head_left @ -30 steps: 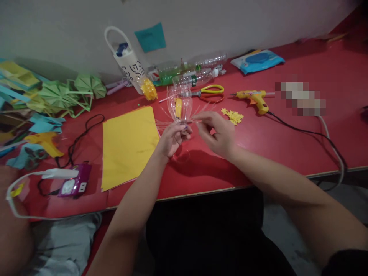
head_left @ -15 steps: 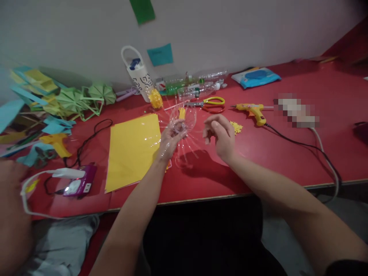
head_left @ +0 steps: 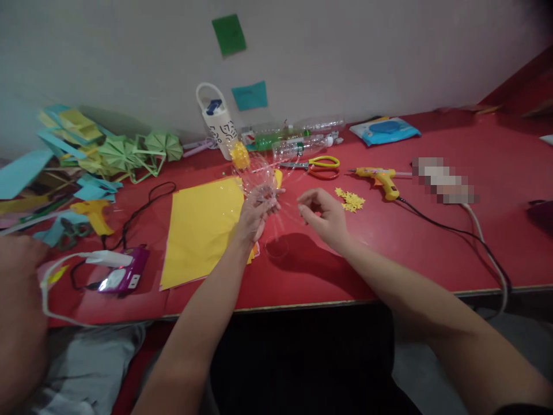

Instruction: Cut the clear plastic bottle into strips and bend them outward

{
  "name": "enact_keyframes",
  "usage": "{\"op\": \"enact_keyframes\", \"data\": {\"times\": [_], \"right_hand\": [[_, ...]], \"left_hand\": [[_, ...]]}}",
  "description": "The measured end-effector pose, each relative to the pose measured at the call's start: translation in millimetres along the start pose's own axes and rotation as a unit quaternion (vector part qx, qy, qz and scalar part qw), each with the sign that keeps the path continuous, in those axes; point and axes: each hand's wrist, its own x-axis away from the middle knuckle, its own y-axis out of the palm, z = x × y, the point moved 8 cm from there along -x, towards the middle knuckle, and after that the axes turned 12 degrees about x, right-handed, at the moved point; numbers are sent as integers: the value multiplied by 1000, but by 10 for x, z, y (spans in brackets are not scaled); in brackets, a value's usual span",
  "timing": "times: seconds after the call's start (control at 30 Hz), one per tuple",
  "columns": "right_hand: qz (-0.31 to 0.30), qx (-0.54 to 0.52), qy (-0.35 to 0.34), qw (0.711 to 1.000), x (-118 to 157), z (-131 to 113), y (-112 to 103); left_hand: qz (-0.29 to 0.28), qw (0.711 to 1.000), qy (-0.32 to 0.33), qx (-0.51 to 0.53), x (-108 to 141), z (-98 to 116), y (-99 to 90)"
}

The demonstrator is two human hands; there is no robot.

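My left hand [head_left: 254,218] is closed on a clear plastic bottle piece [head_left: 259,176], cut into many thin strips that fan outward. Through and beside the strips shows a small yellow part [head_left: 277,175]; whether it is attached I cannot tell. To the right, my right hand [head_left: 325,219] hovers over the table with its fingers loosely curled and the thumb apart from them, nothing visible between. Just beyond that hand lies a small pile of yellow paper stars [head_left: 352,200]. Scissors [head_left: 322,165] with yellow and red handles lie behind the hands.
Yellow paper sheets [head_left: 207,230] lie left. A yellow glue gun [head_left: 380,177] rests right, another glue gun [head_left: 93,214] left, near a purple power socket [head_left: 136,268]. Plastic bottles [head_left: 302,148], a white holder [head_left: 219,129] and wipes [head_left: 384,131] line the wall. Another person's arm [head_left: 21,311] shows at left.
The plastic bottle piece has turned and tilted leftward in my left hand. My right hand has shifted slightly left and lower, uncovering more of the yellow stars. The camera view has tipped up slightly.
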Motion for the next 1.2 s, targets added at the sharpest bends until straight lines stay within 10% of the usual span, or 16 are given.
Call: {"op": "enact_keyframes", "data": {"times": [0.4, 1.2], "right_hand": [[-43, 99, -140, 984, 150, -348, 46], [-47, 180, 9, 982, 42, 5, 88]], "left_hand": [[-35, 990, -136, 23, 88, -232, 70], [-9, 976, -215, -22, 162, -390, 138]]}}
